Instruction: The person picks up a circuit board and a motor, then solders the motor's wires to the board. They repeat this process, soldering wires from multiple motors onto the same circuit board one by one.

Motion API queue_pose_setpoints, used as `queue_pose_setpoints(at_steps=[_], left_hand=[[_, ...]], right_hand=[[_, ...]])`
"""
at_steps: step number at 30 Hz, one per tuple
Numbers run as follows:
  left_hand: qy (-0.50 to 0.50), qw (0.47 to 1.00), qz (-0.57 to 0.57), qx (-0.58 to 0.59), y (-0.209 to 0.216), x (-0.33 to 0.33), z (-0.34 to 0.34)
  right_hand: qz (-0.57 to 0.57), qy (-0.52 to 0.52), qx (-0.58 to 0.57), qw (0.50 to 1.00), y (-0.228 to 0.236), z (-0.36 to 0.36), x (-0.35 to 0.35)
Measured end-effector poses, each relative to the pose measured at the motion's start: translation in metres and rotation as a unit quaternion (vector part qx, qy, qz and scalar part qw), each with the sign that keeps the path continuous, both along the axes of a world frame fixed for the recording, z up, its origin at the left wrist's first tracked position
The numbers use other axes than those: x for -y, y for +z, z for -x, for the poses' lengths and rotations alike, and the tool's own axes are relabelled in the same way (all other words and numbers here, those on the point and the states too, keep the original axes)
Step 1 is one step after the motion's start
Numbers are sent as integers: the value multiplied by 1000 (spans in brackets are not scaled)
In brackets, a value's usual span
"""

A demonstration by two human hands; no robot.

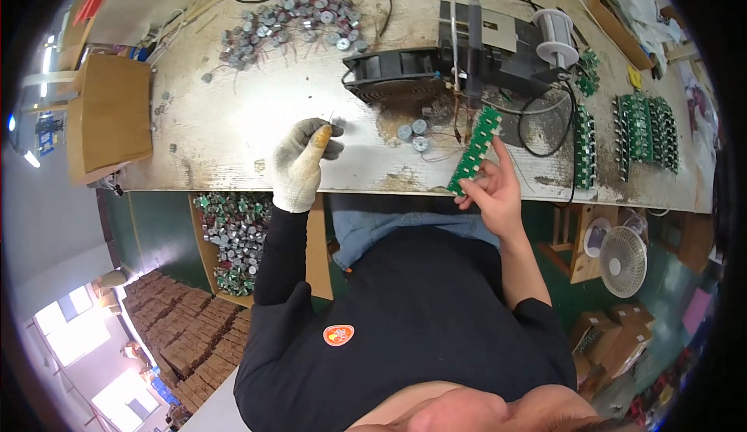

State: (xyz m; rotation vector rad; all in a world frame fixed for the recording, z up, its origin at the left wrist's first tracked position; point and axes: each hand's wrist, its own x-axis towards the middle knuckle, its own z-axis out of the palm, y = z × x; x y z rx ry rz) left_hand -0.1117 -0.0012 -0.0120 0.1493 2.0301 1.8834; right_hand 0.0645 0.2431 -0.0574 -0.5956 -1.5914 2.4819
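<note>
My left hand, in a pale work glove with a stained thumb tip, is raised over the near part of the table. Its fingers are closed in a pinch; a thin wire-like line shows at the tips, but what they hold is too small to make out. In my bare right hand is a strip of green circuit boards with pale connectors along it, tilted near the soldering stand. Between my hands lie a few small round silver metal parts, beside a black fan.
At the back left lies a heap of round metal parts with wires. A solder wire spool stands behind right, on a black unit. More circuit board strips lie at the right. Below the table edge sits an open carton of parts.
</note>
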Motion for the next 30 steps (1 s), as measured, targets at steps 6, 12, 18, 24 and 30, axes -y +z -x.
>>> queue_pose_setpoints(at_steps=[6,12,18,24,30], left_hand=[[-13,995,-33,97,-18,-30,-28],[-96,993,28,54,-16,-64,-59],[-118,990,36,75,-25,-86,-72],[-133,982,25,129,-23,-99,-71],[-132,982,25,134,-21,-108,-70]], right_hand=[[-4,3,14,1000,1,0,0],[29,13,1,999,4,5,-5],[36,19,-13,999,7,6,-7],[29,19,-20,999,4,9,-8],[33,14,-14,999,3,11,-9]])
